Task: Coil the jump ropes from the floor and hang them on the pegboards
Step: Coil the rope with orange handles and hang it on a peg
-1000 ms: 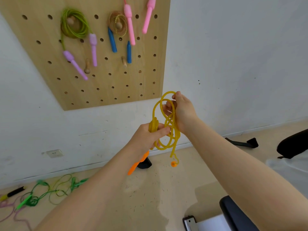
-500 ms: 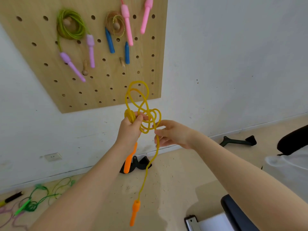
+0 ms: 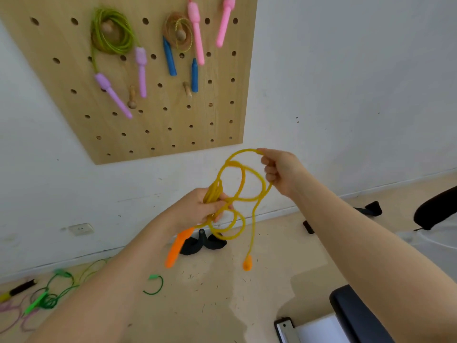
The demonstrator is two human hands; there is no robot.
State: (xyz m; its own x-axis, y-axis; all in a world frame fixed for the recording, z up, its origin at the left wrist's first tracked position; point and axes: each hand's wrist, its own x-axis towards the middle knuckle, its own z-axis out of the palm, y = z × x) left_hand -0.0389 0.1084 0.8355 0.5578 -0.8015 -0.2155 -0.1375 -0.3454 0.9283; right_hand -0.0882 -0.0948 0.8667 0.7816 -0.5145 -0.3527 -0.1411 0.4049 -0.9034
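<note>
Yellow jump rope (image 3: 232, 191): bundle gripped in left hand (image 3: 197, 209); right hand (image 3: 282, 172), lower half a second ago, now pinches a fresh loop aloft. Coiling unfinished; pegboard (image 3: 158, 120) awaits.

Left hand (image 3: 197, 209) clenched low; right hand (image 3: 282, 172) pinching higher, forearms outstretched.

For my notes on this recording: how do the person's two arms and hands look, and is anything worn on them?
Both forearms are bare as far as the frame shows: no sleeves, no gloves. The left hand and the right hand carry no visible ring, watch or bracelet, and I see no markings on them. Fingernails are too blurred to judge. The upper arms lie outside the picture.
</note>
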